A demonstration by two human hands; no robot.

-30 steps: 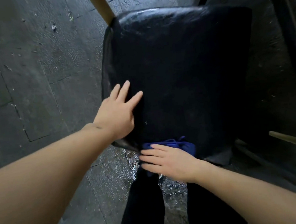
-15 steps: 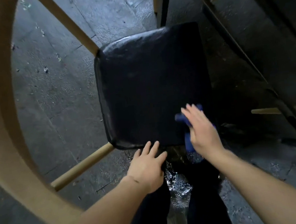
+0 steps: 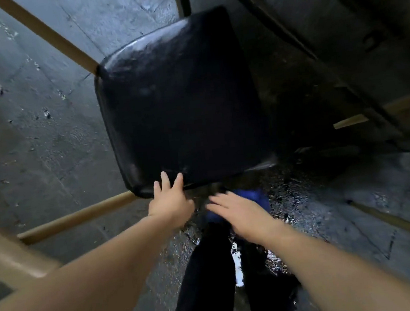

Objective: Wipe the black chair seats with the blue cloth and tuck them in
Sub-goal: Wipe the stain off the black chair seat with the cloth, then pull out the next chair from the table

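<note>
Seat: the black chair seat lay tilted in the head view, its glossy far edge up and its near edge toward the person.
Near edge: the left hand had its straight fingers resting on the seat's near left rim, beside the rounded corner; the hand was released, gripping nothing.
Cloth: the blue cloth sat off the seat, just below its near edge, under the right hand and above the person's dark trouser legs.
Right hand: fingers stretched out and blurred over the cloth; whether they pinched it or only lay on it, I could not tell.
Frame: a tan wooden rail ran from the seat's near left corner out to the left; another tan rail met the far left corner.
Room to the left: bare grey tiled floor lay between the two rails.
Room to the right: dark slanted table legs stood close to the seat's right edge, with a pale bar end just beyond.
Floor near feet: wet and shining.
Against half a second earlier: the right hand and cloth had come off the seat's near right part to below its edge; the left hand had stayed at the near rim; the seat filled more of the view.
</note>
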